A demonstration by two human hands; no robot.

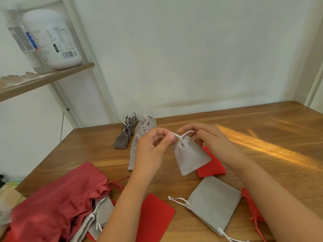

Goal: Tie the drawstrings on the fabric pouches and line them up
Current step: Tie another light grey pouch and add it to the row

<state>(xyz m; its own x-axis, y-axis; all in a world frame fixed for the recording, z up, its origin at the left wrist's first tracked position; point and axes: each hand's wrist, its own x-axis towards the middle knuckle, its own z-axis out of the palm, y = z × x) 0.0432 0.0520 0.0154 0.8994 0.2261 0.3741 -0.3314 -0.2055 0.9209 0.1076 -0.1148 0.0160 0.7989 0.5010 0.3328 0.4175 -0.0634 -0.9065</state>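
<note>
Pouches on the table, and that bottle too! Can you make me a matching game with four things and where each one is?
Things:
1. light grey pouch
2. dark grey pouches
3. big dark red bag
4. white bottle

Places:
A. on the shelf
B. lying crumpled at the near left corner of the table
C. held up by its white drawstring, pinched by the left hand and right hand
D. in a row at the table's far side

Pairs: 1-C, 2-D, 3-B, 4-A
</note>
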